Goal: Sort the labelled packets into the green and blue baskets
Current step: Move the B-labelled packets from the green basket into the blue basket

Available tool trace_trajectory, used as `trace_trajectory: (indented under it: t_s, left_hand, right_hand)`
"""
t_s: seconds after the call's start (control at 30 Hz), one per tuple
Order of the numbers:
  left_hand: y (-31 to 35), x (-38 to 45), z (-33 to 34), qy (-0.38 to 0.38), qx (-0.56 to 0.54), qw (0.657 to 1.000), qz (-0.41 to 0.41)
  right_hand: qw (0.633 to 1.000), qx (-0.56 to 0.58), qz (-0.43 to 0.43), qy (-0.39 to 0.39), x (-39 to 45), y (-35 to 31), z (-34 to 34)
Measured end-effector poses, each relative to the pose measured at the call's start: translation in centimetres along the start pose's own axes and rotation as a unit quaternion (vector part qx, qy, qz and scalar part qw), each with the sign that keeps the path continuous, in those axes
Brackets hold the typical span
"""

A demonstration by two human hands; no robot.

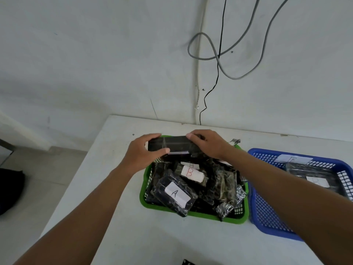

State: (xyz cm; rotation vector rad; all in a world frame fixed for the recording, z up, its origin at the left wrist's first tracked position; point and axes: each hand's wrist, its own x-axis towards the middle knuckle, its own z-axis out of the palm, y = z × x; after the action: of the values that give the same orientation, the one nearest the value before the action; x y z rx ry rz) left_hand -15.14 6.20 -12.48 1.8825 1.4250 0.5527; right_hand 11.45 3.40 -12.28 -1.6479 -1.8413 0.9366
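1. The left hand (142, 152) and the right hand (207, 143) hold one dark packet (171, 145) between them, above the far edge of the green basket (193, 214).
2. The left grip is closed on the packet's left end: the fingers curl over its far edge and the thumb (162, 150) presses along its near edge.
3. The right grip is closed on the packet's right end, with the fingertips (191, 135) on the far top corner and the palm covering the rest of that end.
4. The packet lies lengthwise between the two grips, its dark face turned up; no label letter can be made out on it.
5. Just below and nearer than the grips, the green basket is heaped with more dark packets.
6. Among them, a packet with a white label marked B (192, 173) in red lies just below the held packet.
7. A packet labelled A (175, 194) lies nearer still, at the basket's front left, and tips over the front rim.
8. To the right of the right grip, beyond the forearm, the blue basket (267, 217) sits just beside the green one on the white worktop (114, 217).
9. The blue basket holds a dark packet with a white label (317, 181); its letter is too blurred to read.
10. Another white label (293, 159) sits at the blue basket's far rim.
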Motion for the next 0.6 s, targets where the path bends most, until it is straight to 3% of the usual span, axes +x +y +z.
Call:
trace_trajectory:
  t_s: [0.2, 0.27, 0.37, 0.5, 0.6]
  left_hand:
    - [2.7, 1.2, -0.7, 0.070, -0.110, 0.991, 0.000]
    - [3.7, 1.4, -0.4, 0.084, -0.203, 0.974, -0.050]
    - [5.7, 1.4, 0.8, 0.040, -0.327, 0.933, -0.149]
    - [8.9, 1.0, 3.9, -0.008, -0.374, 0.910, -0.180]
    - [12.0, 0.5, 7.1, -0.020, -0.404, 0.893, -0.197]
  right_hand:
    - [0.967, 0.228, 0.105, 0.046, -0.2, -1.2, -2.8]
    - [0.933, 0.328, 0.125, 0.079, -0.8, -1.4, -3.9]
    - [0.883, 0.431, 0.127, 0.134, -2.2, -1.0, -4.5]
    - [0.803, 0.546, 0.136, 0.197, -5.0, -0.3, -5.3]
    - [0.764, 0.585, 0.137, 0.234, -7.8, 0.3, -6.2]
